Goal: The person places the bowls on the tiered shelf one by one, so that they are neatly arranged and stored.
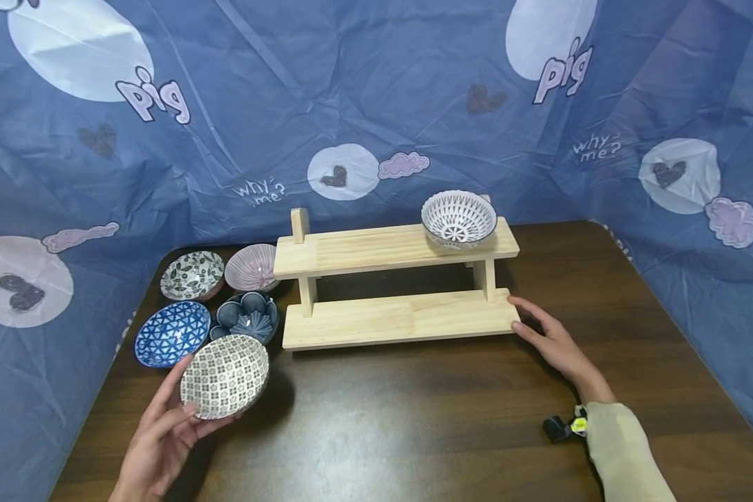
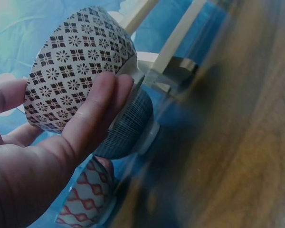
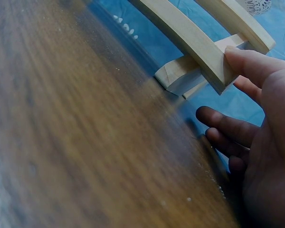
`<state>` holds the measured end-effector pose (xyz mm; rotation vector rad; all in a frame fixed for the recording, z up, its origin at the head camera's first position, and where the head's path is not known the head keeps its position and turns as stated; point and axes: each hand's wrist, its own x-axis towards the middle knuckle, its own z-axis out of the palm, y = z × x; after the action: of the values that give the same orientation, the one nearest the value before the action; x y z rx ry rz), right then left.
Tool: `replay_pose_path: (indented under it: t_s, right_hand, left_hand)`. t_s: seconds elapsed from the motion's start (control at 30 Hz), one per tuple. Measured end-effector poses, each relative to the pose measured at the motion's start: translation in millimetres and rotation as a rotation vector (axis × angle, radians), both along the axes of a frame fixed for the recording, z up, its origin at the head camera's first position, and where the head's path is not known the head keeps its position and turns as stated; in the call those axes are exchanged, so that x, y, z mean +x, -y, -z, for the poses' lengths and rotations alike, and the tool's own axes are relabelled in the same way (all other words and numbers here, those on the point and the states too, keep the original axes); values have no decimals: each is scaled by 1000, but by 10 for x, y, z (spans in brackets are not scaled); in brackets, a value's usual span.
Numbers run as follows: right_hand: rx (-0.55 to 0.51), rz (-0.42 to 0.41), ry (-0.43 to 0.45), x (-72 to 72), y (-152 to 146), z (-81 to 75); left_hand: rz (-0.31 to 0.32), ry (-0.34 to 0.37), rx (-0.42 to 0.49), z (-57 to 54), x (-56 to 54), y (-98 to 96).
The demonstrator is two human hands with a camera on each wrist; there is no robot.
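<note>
In the head view my left hand (image 1: 163,436) holds a bowl with a dark-on-cream flower pattern (image 1: 224,376), tilted above the table, its inside facing up. The left wrist view shows the thumb and fingers of the left hand (image 2: 61,137) round the outside of this patterned bowl (image 2: 76,71). On the right, my right hand (image 1: 558,348) grips the end of the lower board of a two-tier wooden shelf (image 1: 401,321). Its thumb lies at the front corner and a finger at the back one; the other fingers hang below the board in the right wrist view.
A white bowl with dark marks (image 1: 458,219) stands on the upper tier, at the right. Left of the shelf sit a blue-and-white bowl (image 1: 172,335), a leaf-patterned bowl (image 1: 192,275), a pinkish striped bowl (image 1: 251,267) and a dark blue bowl (image 1: 247,317). Blue printed cloth (image 1: 364,90) hangs behind.
</note>
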<state>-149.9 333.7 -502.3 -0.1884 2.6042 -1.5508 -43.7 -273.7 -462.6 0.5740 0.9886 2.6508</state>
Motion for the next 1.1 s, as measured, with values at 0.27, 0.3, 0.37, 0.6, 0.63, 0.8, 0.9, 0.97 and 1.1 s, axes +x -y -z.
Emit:
replay_pose_path:
  t_s: [0.27, 0.3, 0.37, 0.6, 0.63, 0.8, 0.9, 0.97, 1.1]
  right_hand:
    - [4, 4, -10, -2, -9, -2]
    - [5, 4, -12, -1, -8, -1]
    - [7, 5, -16, 1, -6, 4]
    - [7, 8, -20, 6, 1, 14]
    - [5, 8, -19, 5, 1, 13]
    - [-5, 3, -12, -1, 0, 7]
    - [-7, 1, -9, -2, 0, 4]
    - [-8, 0, -9, -3, 0, 4]
    - [-12, -1, -14, -6, 1, 9]
  left_hand:
    - [-78, 39, -28, -112, -36, -60]
    - [-97, 44, -45, -127, -40, -71]
    - [-129, 53, -74, -154, -49, -90]
    - [-155, 42, -71, -226, -88, -158]
    - [-153, 42, -65, -236, -95, -166]
    - [-142, 42, -43, -289, -120, -194]
    - [-142, 36, -47, -326, -131, -207]
    - [-145, 34, -55, -353, -141, -218]
    - [-149, 31, -69, -408, -169, -249]
